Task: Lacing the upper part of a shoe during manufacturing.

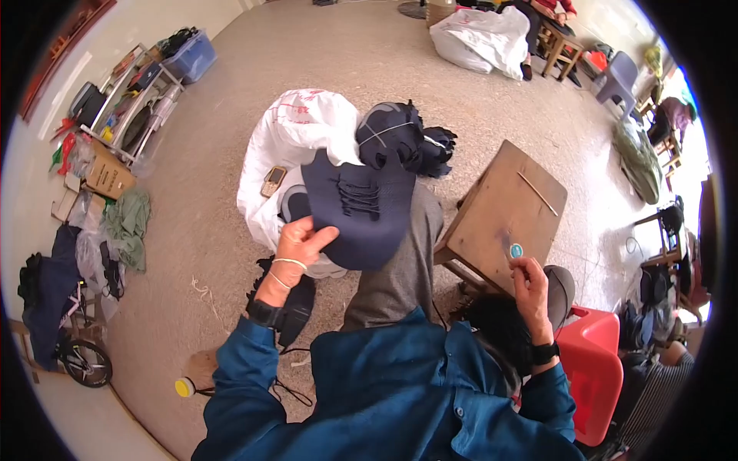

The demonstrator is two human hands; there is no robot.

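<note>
My left hand [301, 250] is closed on the lower left edge of a flat dark blue shoe-upper-like piece [369, 242], thumb on top. Several rows of dark cord or lace [358, 201] cross the middle of this piece, which lies over my grey-trousered knee [396, 292]. Off to the right, my right hand [530, 288] is raised by the near edge of a small wooden table [500, 207]. Its thumb and forefinger are pinched together; what they hold, if anything, is too small to make out. Just beyond the fingertips is a small round teal item [516, 250].
A thin stick [536, 192] lies on the wooden table. Ahead, a white sack [304, 115] carries a phone [273, 181], beside bundled dark pieces [392, 134]. A red plastic stool [592, 373] stands at right; a yellow-capped bottle [185, 386] lies at left. Another person [538, 23] sits far off.
</note>
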